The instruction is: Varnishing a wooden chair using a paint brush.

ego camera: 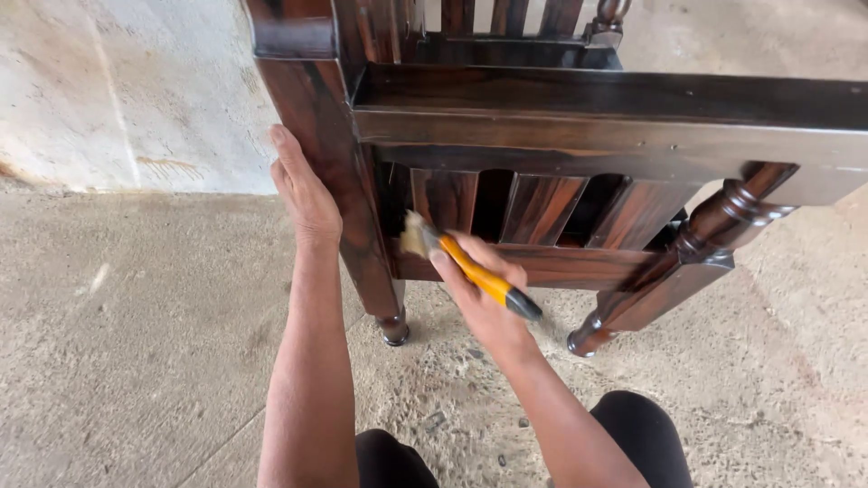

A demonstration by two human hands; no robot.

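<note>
Dark, glossy wooden chair (579,126) standing on a rough concrete floor (136,361), filling the frame from 12 o'clock round to 3. Left hand (306,194) laid flat and open against the square leg (339,181) at about 10 o'clock of centre — steadying, not clasping. Right hand (479,289) clenched round a paintbrush (466,264) with a yellow handle and black end, bristles touching the lower rail (542,264) just beside the leg, under the row of slats (533,208) (whether the bristles carry finish cannot be told). Turned front leg (669,262) off at 4 o'clock, foot on the floor. Knees in dark trousers (642,429) at 6 o'clock.

Likely trouble: a fingertip resting so near the bristles could smear a wet surface; excess finish could pool in the joint and run down the leg; grit from the floor could lodge in the coat.
</note>
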